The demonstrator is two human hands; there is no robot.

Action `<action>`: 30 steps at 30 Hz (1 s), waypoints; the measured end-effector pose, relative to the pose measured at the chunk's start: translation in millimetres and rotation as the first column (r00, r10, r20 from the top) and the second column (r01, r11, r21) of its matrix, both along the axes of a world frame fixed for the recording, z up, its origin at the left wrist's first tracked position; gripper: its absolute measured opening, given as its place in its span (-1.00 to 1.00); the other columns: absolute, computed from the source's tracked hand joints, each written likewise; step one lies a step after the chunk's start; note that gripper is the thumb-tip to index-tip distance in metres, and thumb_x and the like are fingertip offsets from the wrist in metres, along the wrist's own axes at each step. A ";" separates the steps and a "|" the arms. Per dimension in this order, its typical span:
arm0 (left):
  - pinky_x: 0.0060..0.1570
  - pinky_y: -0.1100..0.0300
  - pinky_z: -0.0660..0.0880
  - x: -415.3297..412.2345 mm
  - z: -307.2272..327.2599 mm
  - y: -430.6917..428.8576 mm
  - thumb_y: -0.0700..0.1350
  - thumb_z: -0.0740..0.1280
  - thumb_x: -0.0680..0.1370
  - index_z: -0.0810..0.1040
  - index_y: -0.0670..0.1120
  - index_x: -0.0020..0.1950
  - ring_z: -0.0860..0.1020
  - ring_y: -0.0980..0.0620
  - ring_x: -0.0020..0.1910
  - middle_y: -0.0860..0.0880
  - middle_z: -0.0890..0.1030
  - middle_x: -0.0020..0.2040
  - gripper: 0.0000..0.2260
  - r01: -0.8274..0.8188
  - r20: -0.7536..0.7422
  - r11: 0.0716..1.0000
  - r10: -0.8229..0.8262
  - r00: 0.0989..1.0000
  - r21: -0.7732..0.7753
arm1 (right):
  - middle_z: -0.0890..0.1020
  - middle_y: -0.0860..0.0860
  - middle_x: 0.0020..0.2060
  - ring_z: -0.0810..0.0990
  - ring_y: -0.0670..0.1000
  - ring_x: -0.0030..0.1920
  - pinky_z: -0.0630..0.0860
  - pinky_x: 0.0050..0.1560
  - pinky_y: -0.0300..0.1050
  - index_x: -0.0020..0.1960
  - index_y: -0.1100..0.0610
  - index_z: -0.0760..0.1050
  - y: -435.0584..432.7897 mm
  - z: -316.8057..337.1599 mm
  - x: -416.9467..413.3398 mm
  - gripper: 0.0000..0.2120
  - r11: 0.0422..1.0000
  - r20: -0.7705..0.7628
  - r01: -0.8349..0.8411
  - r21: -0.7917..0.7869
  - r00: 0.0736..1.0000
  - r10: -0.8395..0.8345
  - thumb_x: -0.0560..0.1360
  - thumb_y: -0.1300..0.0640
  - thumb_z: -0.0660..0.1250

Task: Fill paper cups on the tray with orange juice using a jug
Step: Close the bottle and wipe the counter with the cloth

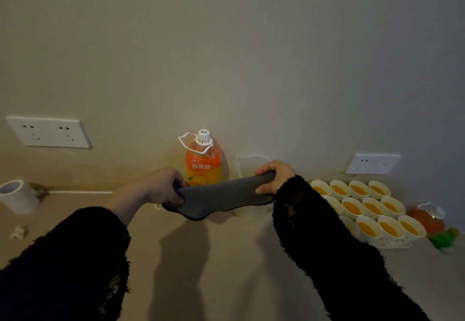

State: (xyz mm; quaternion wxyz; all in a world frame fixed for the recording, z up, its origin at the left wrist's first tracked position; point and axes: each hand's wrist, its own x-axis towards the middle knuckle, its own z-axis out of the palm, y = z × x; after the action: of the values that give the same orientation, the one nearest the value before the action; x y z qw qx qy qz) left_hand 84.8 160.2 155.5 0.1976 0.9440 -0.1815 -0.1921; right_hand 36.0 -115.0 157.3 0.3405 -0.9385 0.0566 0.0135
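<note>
Both hands hold a dark grey cloth (pixel 221 198) stretched above the table. My left hand (pixel 163 185) grips its left end and my right hand (pixel 274 176) grips its right end. Behind the cloth, against the wall, stands an orange juice bottle (pixel 203 162) with a white cap and carry handle. A clear plastic jug (pixel 249 166) stands to its right, partly hidden by the cloth and my right hand. At the right, several white paper cups (pixel 372 207) holding orange juice stand packed together on a white tray (pixel 395 244).
A roll of white tape (pixel 17 196) sits at the far left beside a crumpled scrap (pixel 18 231). A second, lying orange bottle (pixel 426 218) and something green (pixel 444 239) are right of the tray. Wall sockets (pixel 49 132) hang on the wall.
</note>
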 end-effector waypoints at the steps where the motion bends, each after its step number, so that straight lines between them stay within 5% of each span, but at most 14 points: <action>1: -0.08 0.10 0.49 0.5 0.6 -0.2 -0.23 0.43 0.40 0.66 -0.14 -0.02 0.59 -0.10 -0.02 -0.09 0.67 -0.02 -0.82 0.011 0.016 1.000 -0.012 1.000 0.014 | 0.43 -0.18 -0.16 0.44 -0.07 0.07 0.40 0.15 -0.20 0.12 0.18 0.59 -0.4 0.3 0.3 -0.60 0.999 -0.007 -0.029 -0.033 1.000 0.029 0.30 0.24 0.56; 5: -0.19 0.17 0.42 2.6 3.9 0.5 -0.23 0.38 0.45 0.66 -0.17 -0.05 0.52 -0.01 -0.19 -0.09 0.64 -0.17 -0.88 0.034 0.027 0.999 -0.034 0.999 0.015 | 0.43 -0.22 -0.21 0.46 -0.09 0.01 0.41 0.08 -0.23 0.15 0.19 0.60 -1.9 3.2 1.2 -0.59 0.989 -0.037 -0.100 -0.111 0.995 0.096 0.32 0.20 0.56; 7: -0.22 0.20 0.37 3.5 5.5 1.0 -0.24 0.37 0.47 0.65 -0.18 -0.10 0.46 0.02 -0.25 -0.05 0.56 -0.28 -0.92 0.031 0.018 1.000 -0.031 0.999 0.000 | 0.61 -0.06 -0.09 0.51 -0.08 -0.02 0.46 0.04 -0.22 0.13 0.16 0.62 -1.6 4.7 2.8 -0.63 0.984 -0.065 -0.109 -0.143 0.993 0.101 0.34 0.15 0.55; 10: -0.25 0.20 0.34 4.1 7.5 2.1 -0.25 0.35 0.48 0.63 -0.16 -0.15 0.42 0.06 -0.31 0.00 0.50 -0.35 -0.94 0.012 -0.011 0.999 -0.012 1.000 -0.034 | 0.64 0.04 0.03 0.56 0.00 0.05 0.47 0.02 -0.19 0.11 0.15 0.63 -0.7 5.3 4.1 -0.68 0.983 -0.069 -0.071 -0.171 0.996 0.060 0.38 0.11 0.52; 16: -0.37 0.21 0.21 3.1 12.6 -0.1 -0.24 0.36 0.48 0.48 -0.14 -0.37 0.29 0.04 -0.41 0.00 0.38 -0.46 -0.78 -0.039 -0.064 0.996 0.034 0.997 -0.083 | 0.61 0.06 0.01 0.54 0.05 0.12 0.43 0.02 -0.18 0.09 0.18 0.61 -1.9 8.3 4.4 -0.72 0.984 -0.056 -0.016 -0.176 0.998 0.006 0.43 0.08 0.46; 22: -0.34 0.19 0.20 10.6 14.3 6.2 -0.20 0.43 0.43 0.49 -0.02 -0.54 0.31 0.07 -0.41 0.07 0.38 -0.52 -0.66 -0.105 -0.041 0.970 0.098 0.994 -0.218 | 0.54 0.02 -0.07 0.53 0.05 0.05 0.45 0.09 -0.12 0.06 0.19 0.60 -9.5 10.0 5.5 -0.73 0.996 -0.083 -0.001 -0.093 0.997 -0.007 0.42 0.08 0.48; 25: -0.26 0.17 0.27 11.0 16.1 14.3 -0.09 0.44 0.30 0.56 -0.09 -0.48 0.40 0.01 -0.33 -0.02 0.47 -0.40 -0.82 -0.104 -0.093 0.941 0.077 0.993 -0.321 | 0.55 0.03 -0.07 0.53 0.03 0.00 0.46 0.05 -0.13 -0.13 0.12 0.58 -12.0 10.6 6.6 -0.87 0.996 -0.100 -0.037 -0.081 0.995 0.028 0.41 0.10 0.49; 30: -0.33 0.30 0.44 7.6 19.0 18.0 -0.15 0.49 0.33 0.65 -0.11 -0.36 0.52 0.06 -0.34 -0.03 0.57 -0.37 -0.91 -0.292 -0.298 0.782 0.143 0.944 -0.550 | 0.52 0.03 -0.29 0.50 -0.05 -0.24 0.43 -0.18 -0.25 -0.28 0.06 0.45 -9.8 11.9 3.1 -0.79 0.976 -0.079 0.041 0.215 0.997 -0.024 0.45 0.21 0.43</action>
State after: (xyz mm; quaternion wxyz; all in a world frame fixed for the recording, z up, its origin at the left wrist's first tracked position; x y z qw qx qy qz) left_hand 92.4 178.2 174.5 0.5210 0.8205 -0.0957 -0.2148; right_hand 39.2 -124.9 169.2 0.4383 -0.8936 0.0830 0.0497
